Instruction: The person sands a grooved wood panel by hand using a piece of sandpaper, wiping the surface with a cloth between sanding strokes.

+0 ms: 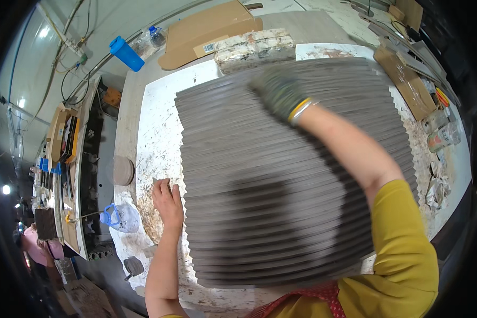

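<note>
A broad array of long grey-brown wood-grain strips (259,153) covers most of the worktable in overlapping rows, with zigzag ends at left and right. My right hand (281,95), in a dark knitted glove with a yellow-edged cuff, is over its far rows. Motion smears its fingers, so their shape and anything under them cannot be made out. Bare, my left hand (168,204) rests at the left zigzag edge, fingers stretched out and holding nothing. Beyond the far edge, close to the glove, sits a block wrapped in stained tape (254,50).
At the back lie a flat cardboard box (212,32) and a blue tumbler (126,53). A clear jug with a blue handle (124,218) and a round block (123,170) stand left. Glass jars (444,137) line the right edge. A person in pink (40,246) is far left.
</note>
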`<state>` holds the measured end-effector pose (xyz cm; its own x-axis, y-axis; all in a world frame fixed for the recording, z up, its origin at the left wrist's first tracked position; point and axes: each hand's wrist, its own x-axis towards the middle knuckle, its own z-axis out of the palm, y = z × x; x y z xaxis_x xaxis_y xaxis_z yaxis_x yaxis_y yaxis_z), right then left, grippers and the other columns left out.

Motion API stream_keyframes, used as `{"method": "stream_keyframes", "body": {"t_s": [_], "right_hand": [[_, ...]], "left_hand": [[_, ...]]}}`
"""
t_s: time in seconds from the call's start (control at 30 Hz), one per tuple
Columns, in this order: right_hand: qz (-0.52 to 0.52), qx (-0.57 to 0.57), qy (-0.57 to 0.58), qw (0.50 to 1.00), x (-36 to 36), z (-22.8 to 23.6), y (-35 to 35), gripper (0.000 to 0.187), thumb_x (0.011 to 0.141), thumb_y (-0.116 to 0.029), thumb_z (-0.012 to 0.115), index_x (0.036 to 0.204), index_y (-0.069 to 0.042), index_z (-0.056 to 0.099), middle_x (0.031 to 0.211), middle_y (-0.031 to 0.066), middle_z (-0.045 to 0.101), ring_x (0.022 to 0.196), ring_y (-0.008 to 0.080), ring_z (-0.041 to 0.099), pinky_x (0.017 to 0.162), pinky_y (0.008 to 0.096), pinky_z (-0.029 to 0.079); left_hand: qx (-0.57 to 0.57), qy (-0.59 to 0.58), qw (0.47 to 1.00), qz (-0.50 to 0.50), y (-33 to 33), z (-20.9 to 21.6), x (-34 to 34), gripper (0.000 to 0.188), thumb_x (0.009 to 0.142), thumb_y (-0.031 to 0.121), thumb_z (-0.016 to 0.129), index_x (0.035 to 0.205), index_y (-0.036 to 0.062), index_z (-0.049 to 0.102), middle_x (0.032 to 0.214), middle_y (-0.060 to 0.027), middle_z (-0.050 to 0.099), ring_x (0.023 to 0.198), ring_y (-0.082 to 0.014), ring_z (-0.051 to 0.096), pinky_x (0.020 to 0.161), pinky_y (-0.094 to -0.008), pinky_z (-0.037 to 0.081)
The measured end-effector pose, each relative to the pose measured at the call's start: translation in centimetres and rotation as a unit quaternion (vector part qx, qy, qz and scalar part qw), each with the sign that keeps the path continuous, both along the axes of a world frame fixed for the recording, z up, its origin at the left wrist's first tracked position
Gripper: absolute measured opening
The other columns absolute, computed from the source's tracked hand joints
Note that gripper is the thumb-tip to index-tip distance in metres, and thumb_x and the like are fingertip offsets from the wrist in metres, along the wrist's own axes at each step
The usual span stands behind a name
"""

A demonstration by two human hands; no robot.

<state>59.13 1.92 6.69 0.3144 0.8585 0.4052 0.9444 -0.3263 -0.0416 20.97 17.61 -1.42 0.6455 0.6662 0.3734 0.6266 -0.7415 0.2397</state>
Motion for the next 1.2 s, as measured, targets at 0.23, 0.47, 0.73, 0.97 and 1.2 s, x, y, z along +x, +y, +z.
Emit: {"method": "stream_keyframes", "body": {"t_s": [0.23,0.47,0.73,0.97,1.2], "right_hand": [[-0.133,0.020,0.023,0.991,4.4,-1.3,-2.3,0.023,0.077,-0.005,0.058,0.096,-0.006,0.069,0.090,0.0220,0.066,0.084,0.0353,0.067,0.070,0.0443,0.053],[0.050,-0.001,0.055,0.997,-8.1,-1.3,4.6,0.018,0.074,-0.006,0.060,0.089,-0.006,0.069,0.089,0.0189,0.066,0.084,0.0362,0.065,0.075,0.0457,0.052],[0.018,0.030,0.046,0.998,-4.3,-1.9,1.1,0.015,0.080,-0.008,0.055,0.087,-0.005,0.068,0.084,0.0203,0.065,0.080,0.0356,0.064,0.073,0.0468,0.051],[0.057,0.070,0.053,0.995,-6.2,-2.2,1.2,0.019,0.081,-0.008,0.054,0.090,-0.005,0.070,0.084,0.0196,0.066,0.079,0.0356,0.064,0.072,0.0459,0.051],[0.019,0.043,0.015,0.999,-3.7,-0.6,-2.8,0.018,0.085,-0.010,0.053,0.100,-0.008,0.063,0.086,0.0151,0.063,0.084,0.0329,0.061,0.079,0.0447,0.048]], "left_hand": [[-0.031,-0.017,0.999,-0.008,0.3,0.0,-0.1,0.030,0.092,0.020,0.055,0.117,0.0024,0.055,0.121,-0.0160,0.051,0.112,-0.0362,0.046,0.095,-0.0474,0.036],[-0.040,-0.004,0.999,-0.001,0.6,-0.5,-0.7,0.033,0.093,0.022,0.056,0.119,0.0032,0.055,0.123,-0.0152,0.050,0.115,-0.0357,0.044,0.096,-0.0473,0.035],[-0.044,0.014,0.999,0.024,-0.2,0.1,0.4,0.032,0.093,0.023,0.055,0.119,0.0040,0.055,0.125,-0.0150,0.048,0.119,-0.0351,0.042,0.098,-0.0481,0.034],[-0.050,-0.007,0.999,0.011,0.6,0.0,-1.5,0.030,0.093,0.023,0.055,0.117,0.0044,0.056,0.123,-0.0150,0.049,0.116,-0.0353,0.045,0.096,-0.0482,0.035],[-0.017,0.013,1.000,0.021,-0.2,0.0,0.1,0.030,0.093,0.022,0.054,0.118,0.0046,0.056,0.123,-0.0151,0.050,0.115,-0.0357,0.045,0.097,-0.0480,0.035]]}}
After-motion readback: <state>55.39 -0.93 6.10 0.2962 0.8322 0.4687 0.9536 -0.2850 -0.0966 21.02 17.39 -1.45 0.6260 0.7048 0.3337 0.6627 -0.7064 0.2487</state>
